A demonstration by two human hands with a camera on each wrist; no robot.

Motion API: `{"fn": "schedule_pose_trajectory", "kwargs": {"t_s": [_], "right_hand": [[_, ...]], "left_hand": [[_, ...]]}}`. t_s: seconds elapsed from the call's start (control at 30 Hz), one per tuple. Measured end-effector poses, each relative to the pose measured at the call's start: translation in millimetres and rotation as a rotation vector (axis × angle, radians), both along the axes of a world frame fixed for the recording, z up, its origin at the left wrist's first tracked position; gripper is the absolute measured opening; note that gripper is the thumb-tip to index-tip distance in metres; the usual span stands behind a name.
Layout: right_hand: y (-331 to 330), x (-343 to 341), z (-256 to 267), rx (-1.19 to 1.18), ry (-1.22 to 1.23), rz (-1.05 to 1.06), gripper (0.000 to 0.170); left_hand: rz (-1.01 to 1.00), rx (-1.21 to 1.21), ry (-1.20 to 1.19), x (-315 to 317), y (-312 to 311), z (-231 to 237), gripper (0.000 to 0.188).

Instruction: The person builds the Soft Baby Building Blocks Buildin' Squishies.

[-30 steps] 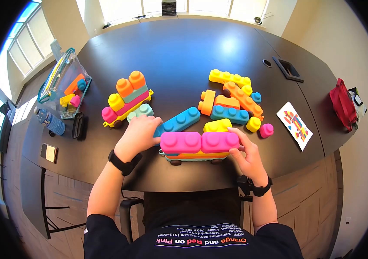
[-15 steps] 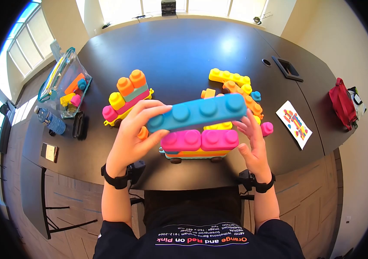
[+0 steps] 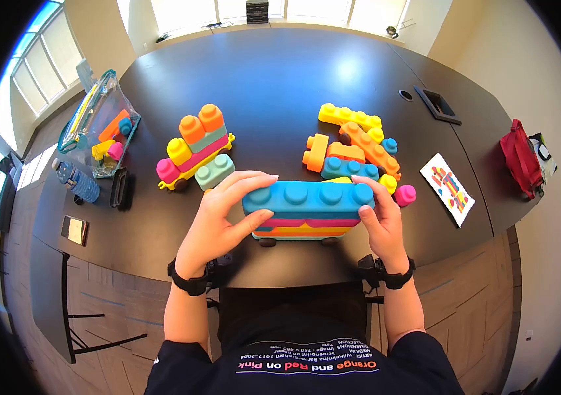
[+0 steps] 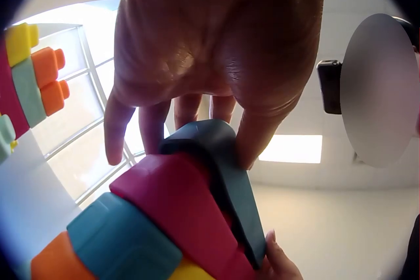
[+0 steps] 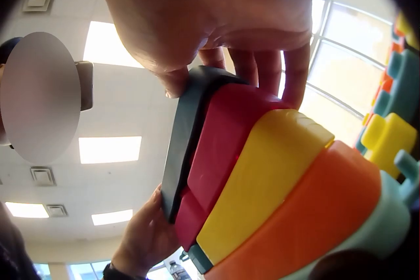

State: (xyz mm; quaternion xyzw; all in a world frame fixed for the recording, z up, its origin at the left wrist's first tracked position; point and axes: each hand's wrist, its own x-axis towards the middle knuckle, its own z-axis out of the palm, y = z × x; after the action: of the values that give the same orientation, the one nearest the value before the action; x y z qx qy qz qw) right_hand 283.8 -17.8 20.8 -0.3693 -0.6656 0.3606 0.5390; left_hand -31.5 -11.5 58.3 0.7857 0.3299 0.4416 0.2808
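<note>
The left hand [image 3: 218,210] and the right hand [image 3: 386,220] were both grasping the long blue block [image 3: 313,194], one at each end. At both ends the thumb pressed the near side, while the other fingers went over to the far side. The block lay between the two sets of fingers, studs upward, on the pink layer of a wheeled stack [image 3: 307,232]. Whether it was seated fully on the studs, I could not tell.

Below the fingers, the stack showed pink, yellow, orange and pale green layers. A yellow block [image 3: 341,180] stood just behind the blue one, near the right fingertips and mostly hidden, so the space there was narrow. Past the right fingers lay a crowded group: a small yellow block [image 3: 388,183], a small pink block [image 3: 405,195], a long orange piece [image 3: 369,148] and another blue block [image 3: 349,171]. A printed sheet [image 3: 448,191] was farther to the right of these fingers.

Just beyond the left fingers was a pale green block [image 3: 214,172], beside a second wheeled build [image 3: 191,155]. Well apart, left of that hand, stood a water bottle [image 3: 76,181] and a clear bag [image 3: 106,112].
</note>
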Motion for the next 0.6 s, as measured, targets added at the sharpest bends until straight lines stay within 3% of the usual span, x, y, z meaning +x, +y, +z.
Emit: {"fn": "schedule_pose_trajectory", "kwargs": {"t_s": [0.6], "right_hand": [[8.5,1.9,-4.4,-0.015,-0.043,0.044,0.047]], "left_hand": [[0.04,-0.025,-0.161,9.0,-1.8,-29.3,0.047]]}}
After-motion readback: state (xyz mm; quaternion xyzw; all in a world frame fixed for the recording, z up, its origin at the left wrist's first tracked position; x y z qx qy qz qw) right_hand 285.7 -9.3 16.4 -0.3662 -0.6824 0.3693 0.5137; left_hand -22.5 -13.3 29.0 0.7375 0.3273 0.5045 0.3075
